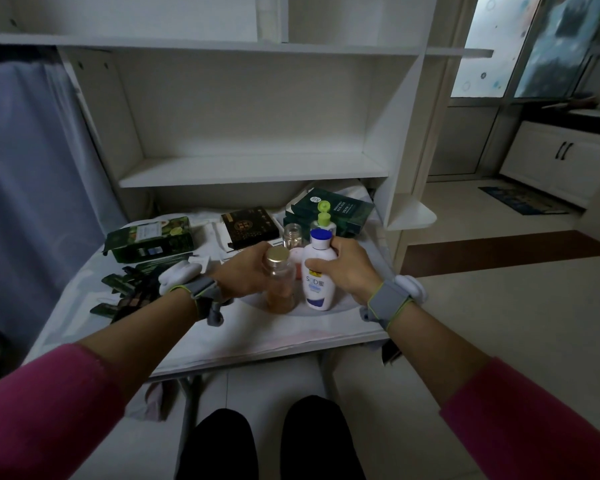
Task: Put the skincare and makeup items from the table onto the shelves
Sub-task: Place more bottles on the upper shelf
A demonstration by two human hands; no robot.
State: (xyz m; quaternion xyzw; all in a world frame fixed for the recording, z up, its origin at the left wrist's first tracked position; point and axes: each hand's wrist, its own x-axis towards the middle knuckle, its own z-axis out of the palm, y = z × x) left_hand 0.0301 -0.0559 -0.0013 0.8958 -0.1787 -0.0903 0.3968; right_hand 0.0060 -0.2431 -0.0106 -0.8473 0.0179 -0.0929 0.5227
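Three bottles (317,282), one glass jar (292,235), three boxes (149,239).

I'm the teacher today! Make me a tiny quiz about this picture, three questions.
1. True or false: the shelf just above the table already holds bottles.
2. What does the right hand hold? A) white bottle B) green-capped bottle C) glass jar
3. Fill in: the left hand holds the amber bottle, whose cap is ___.
Key: 1 false; 2 A; 3 gold.
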